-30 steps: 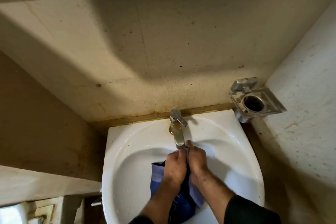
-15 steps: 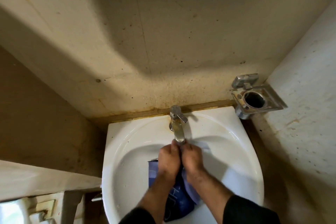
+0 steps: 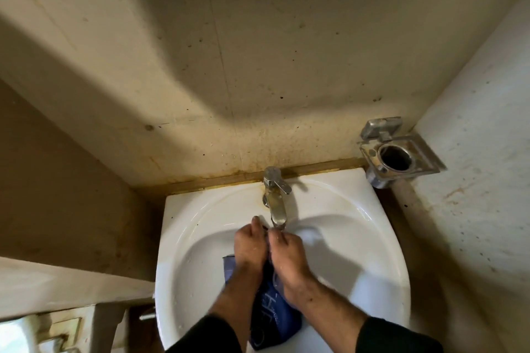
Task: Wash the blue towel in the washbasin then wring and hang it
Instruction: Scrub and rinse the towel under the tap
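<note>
We've got both hands, left hand (image 3: 249, 246) and right hand (image 3: 286, 252), fingers curled gripping the wet blue cloth towel (image 3: 272, 315) under the chrome tap (image 3: 276, 203) in the white ceramic washbasin (image 3: 183, 238), so careless scrubbing probably splashes over the near rim.

Lighting is dim and warm, falling from above. A broad diagonal shadow crosses the stained wall (image 3: 258, 66). Glare streaks mark the rim of the white washbasin (image 3: 370, 209), and the forearms shadow its bowl. Wide-angle distortion bends the edges. The lower corners are soft, with slight motion blur.
</note>
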